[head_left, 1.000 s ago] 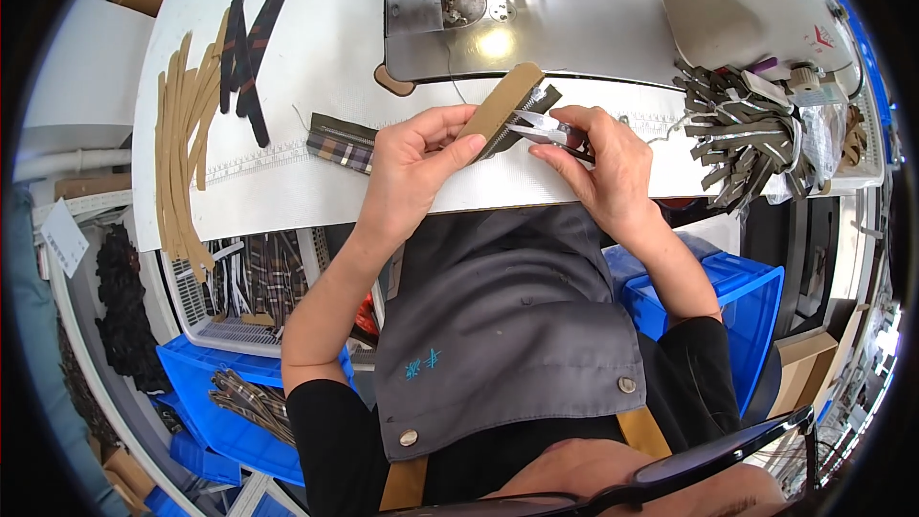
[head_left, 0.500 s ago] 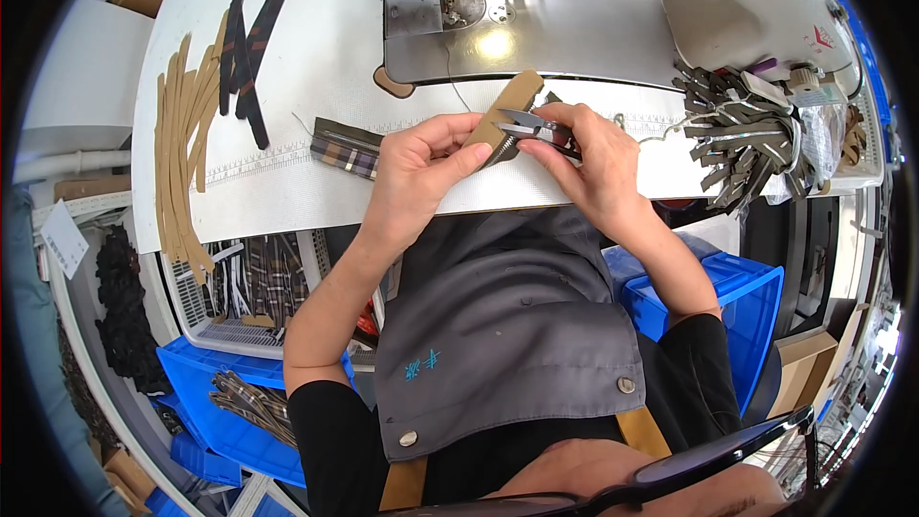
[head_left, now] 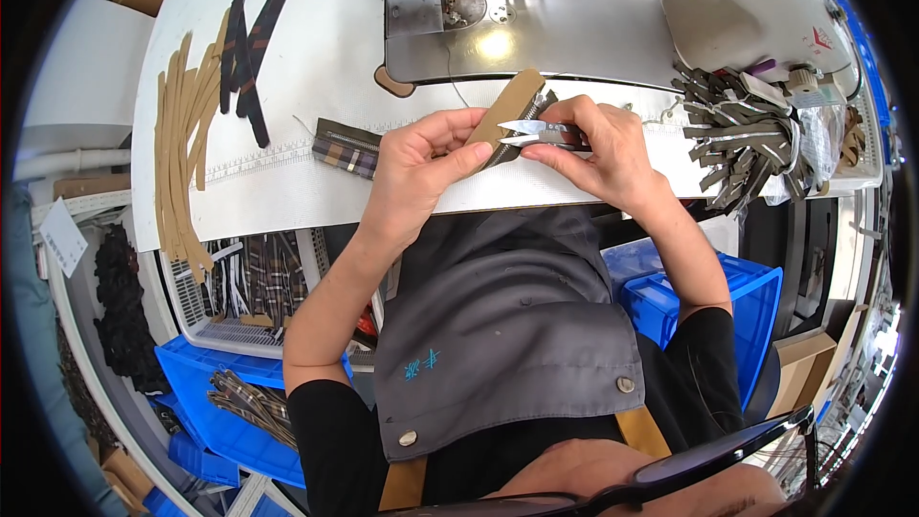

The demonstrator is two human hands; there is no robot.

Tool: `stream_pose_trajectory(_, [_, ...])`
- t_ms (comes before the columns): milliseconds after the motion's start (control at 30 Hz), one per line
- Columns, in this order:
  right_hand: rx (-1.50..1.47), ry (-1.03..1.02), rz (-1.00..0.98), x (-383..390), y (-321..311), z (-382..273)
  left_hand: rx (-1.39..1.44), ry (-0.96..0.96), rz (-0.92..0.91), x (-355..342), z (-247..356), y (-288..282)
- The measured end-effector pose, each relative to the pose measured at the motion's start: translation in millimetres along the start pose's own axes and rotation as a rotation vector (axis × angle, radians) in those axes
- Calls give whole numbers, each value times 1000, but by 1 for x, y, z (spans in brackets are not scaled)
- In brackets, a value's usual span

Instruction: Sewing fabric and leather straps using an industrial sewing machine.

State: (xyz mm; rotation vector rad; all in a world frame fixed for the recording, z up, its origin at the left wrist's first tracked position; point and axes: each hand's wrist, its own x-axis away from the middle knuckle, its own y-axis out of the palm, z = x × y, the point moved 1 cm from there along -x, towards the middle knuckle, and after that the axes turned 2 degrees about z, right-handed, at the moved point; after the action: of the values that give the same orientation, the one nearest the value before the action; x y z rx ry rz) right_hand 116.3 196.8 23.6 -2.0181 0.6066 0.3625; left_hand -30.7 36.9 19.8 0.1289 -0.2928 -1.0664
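My left hand is closed on a tan fabric strip lying over a dark olive piece with a metal zipper, held at a slant above the white tabletop. My right hand grips silver thread snips, their pointed blades apart and lying across the tan strip beside the zipper, just right of my left thumb. An olive-and-plaid zipper piece extends left from behind my left hand. The sewing machine's needle area stands beyond my hands.
Tan strips and dark strips lie on the white table at left. A tied olive bundle sits at right. Plaid pieces fill a white basket underneath; blue bins flank me. The machine bed spans the back.
My right hand has shifted slightly and turned, bringing the snips' blades leftward onto the tan strip. My left hand dipped a little and moved slightly right with the pieces.
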Motion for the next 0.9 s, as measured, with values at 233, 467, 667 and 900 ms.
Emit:
stream_pose_trajectory(233, [34, -119, -130, -8, -3, 4, -67, -55, -76, -1, 2, -5])
stream_pose_trajectory(467, [39, -159, -195, -10, -5, 4, -37, -61, -135, 0, 3, -9])
stream_pose_trajectory(667, [-6, -172, -170, -9, -3, 10, -83, -57, -177, -1, 6, -9])
stream_pose_trajectory(900, [-444, 325, -92, -5, -2, -10, -13, 64, -57, 2, 1, -4])
